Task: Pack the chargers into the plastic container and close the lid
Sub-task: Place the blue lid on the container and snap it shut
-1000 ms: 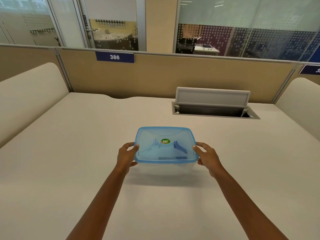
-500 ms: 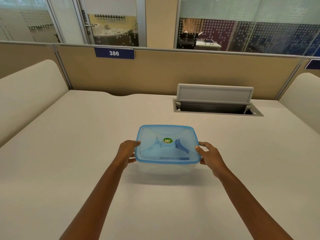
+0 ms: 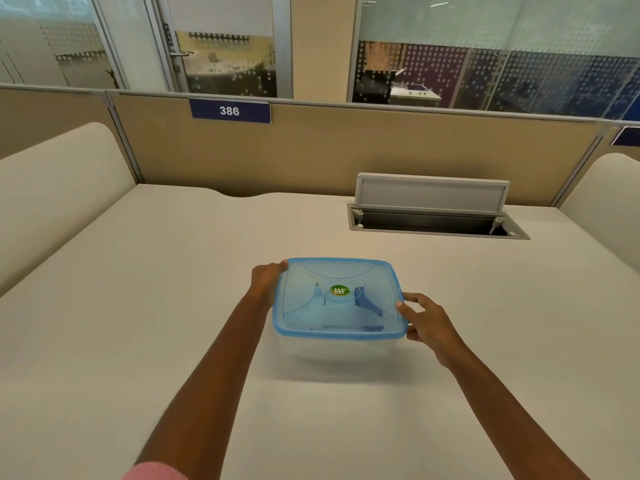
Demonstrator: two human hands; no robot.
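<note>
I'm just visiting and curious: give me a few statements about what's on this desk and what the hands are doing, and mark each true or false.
1. The blue lid sits on top of the plastic container. True.
2. Only one hand touches the container. False: the left hand is at its far left corner and the right hand at its right edge.
3. A round green sticker sits at the middle of the lid. True.
4. The sign on the partition reads 412. False: it reads 386.
5. Loose chargers lie on the desk beside the container. False: none are visible on the desk.
6. The cable hatch at the back of the desk is open. True.
</note>
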